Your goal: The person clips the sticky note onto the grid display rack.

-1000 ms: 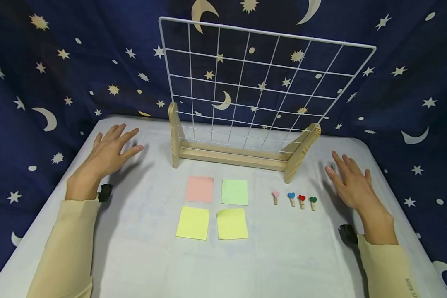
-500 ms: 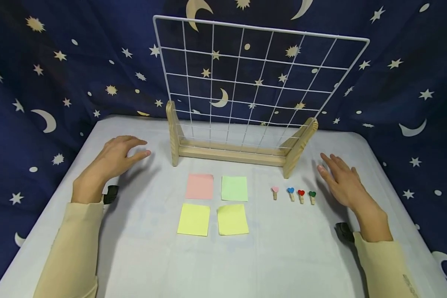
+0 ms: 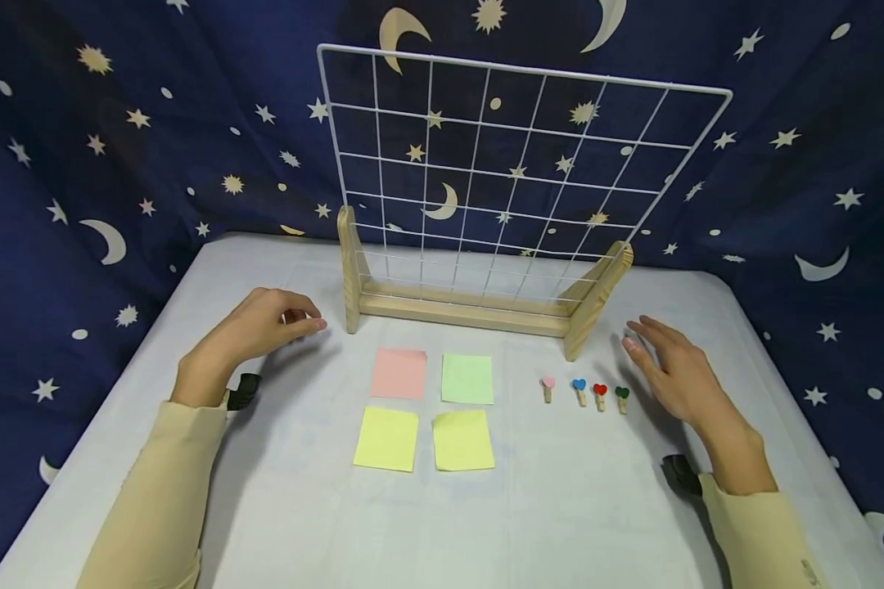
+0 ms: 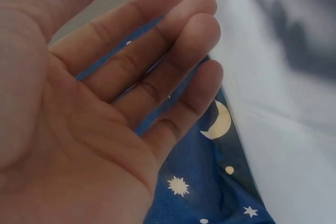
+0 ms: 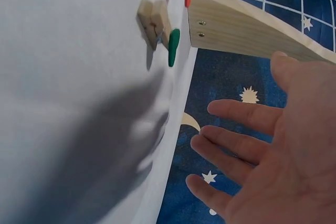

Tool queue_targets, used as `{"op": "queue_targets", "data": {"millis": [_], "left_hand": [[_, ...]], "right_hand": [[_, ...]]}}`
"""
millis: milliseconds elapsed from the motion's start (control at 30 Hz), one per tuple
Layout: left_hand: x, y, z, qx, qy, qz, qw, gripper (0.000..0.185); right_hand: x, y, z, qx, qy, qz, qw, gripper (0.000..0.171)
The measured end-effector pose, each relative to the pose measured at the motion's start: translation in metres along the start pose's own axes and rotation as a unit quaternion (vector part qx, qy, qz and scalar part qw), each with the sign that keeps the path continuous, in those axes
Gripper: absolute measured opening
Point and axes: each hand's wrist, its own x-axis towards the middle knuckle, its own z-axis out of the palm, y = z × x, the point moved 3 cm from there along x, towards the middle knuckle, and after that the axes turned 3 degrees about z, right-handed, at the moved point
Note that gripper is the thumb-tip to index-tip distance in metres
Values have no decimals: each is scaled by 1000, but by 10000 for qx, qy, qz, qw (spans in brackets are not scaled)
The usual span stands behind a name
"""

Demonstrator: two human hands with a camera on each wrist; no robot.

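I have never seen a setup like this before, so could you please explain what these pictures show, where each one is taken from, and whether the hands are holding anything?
There is no machine here: a person in beige sleeves works with two bare hands. The wide picture comes from a camera worn on the head, looking down at a table with a white cloth. The two close-ups come from cameras strapped to each wrist, so each shows mostly that hand's palm.

On the table stands a white wire grid in a wooden stand. In front lie four sticky notes: a pink note, a green note and two yellow notes. To the right sits a row of four small heart clips: pink, blue, red, green.

The left hand and right hand both hover with relaxed fingers and hold nothing; the right one is nearest the clips.
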Motion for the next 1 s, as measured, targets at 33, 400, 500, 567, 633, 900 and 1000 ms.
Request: {"op": "queue_targets", "data": {"millis": [33, 400, 500, 567, 633, 900, 1000], "left_hand": [[1, 1, 1, 9, -8, -20, 10000, 23], [13, 17, 20, -170, -128, 341, 9992, 13], [17, 23, 30, -188, -122, 414, 9989, 11], [18, 27, 35, -136, -43, 481, 9987, 11], [20, 31, 40, -92, 36, 562, 9984, 12], [23, 47, 58, 139, 135, 540, 9984, 17], [24, 51, 64, 203, 218, 473, 9984, 20]], "right_hand": [[0, -2, 0, -26, -37, 13, 10000, 64], [-18, 5, 7, 108, 57, -122, 9999, 54], [-20, 7, 9, 216, 200, -216, 9993, 50], [-20, 7, 9, 238, 300, -284, 9989, 47], [-20, 6, 9, 239, 398, -339, 9983, 44], [-26, 4, 9, 158, 599, -641, 9960, 26], [-26, 4, 10, 213, 611, -656, 9957, 27]]}}
